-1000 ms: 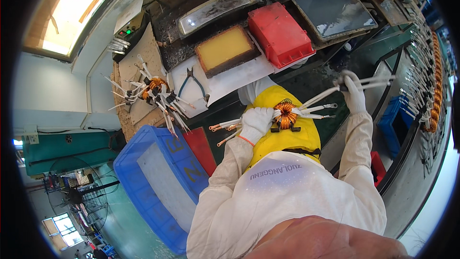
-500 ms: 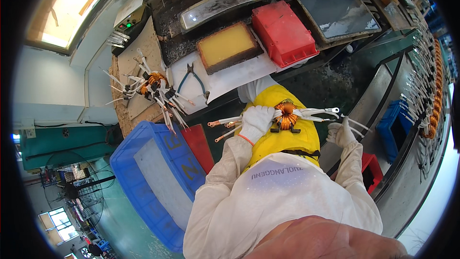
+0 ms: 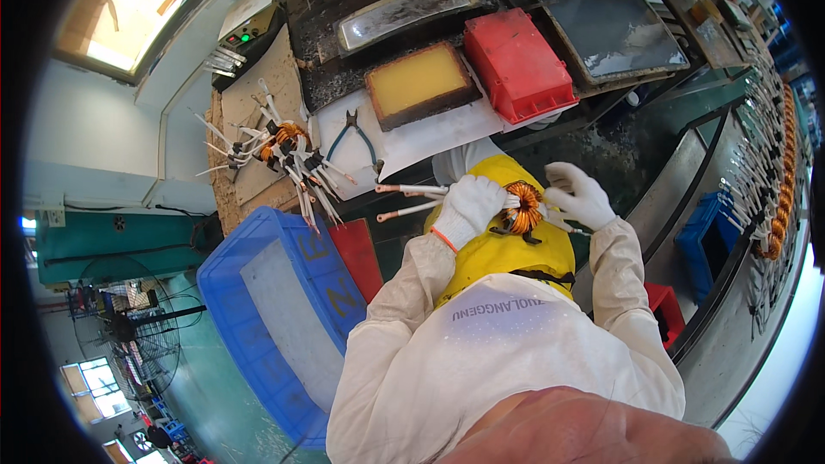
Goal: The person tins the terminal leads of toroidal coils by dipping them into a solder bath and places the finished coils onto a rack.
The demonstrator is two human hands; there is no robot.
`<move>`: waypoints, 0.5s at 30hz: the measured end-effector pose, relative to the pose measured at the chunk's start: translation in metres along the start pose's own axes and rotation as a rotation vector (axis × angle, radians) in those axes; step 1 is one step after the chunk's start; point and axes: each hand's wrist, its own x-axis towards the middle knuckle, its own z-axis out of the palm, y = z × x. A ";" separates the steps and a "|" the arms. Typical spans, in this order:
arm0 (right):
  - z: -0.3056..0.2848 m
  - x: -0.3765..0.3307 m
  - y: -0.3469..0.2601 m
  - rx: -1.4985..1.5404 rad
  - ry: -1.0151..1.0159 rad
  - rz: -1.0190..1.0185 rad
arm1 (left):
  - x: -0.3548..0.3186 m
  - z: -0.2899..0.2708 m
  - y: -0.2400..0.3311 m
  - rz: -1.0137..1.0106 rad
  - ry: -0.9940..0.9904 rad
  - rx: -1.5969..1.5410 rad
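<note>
A copper-wound ring coil with white-sleeved leads rests over my lap, on a yellow cloth. My gloved left hand is closed round the leads on the coil's left side. Their bare copper lug ends stick out to the left past the glove. Just right of the coil, my gloved right hand is raised with fingers curved and a gap between fingers and thumb. It partly covers the right-hand leads, which come out below it. Black pieces sit at the coil's lower edge.
Similar coils lie heaped on the bench at left, beside pliers. Behind stand a yellow-filled tray and a red bin. A blue crate is at left; more coils line the right side.
My right hand has left the tips of the right-hand leads and moved up and left, close to the coil. My left hand keeps its hold; the coil has turned slightly.
</note>
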 end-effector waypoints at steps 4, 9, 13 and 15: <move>0.012 0.011 -0.011 -0.327 -0.197 -0.013 | 0.010 -0.017 0.003 0.098 0.125 0.048; 0.022 0.021 0.005 -0.142 -0.255 0.186 | 0.011 -0.013 0.001 0.129 0.223 0.055; 0.021 0.016 -0.015 0.025 -0.187 0.162 | 0.011 -0.026 -0.003 0.121 0.360 0.146; 0.025 0.016 -0.023 0.204 -0.128 0.154 | 0.012 -0.039 -0.003 0.068 0.362 0.139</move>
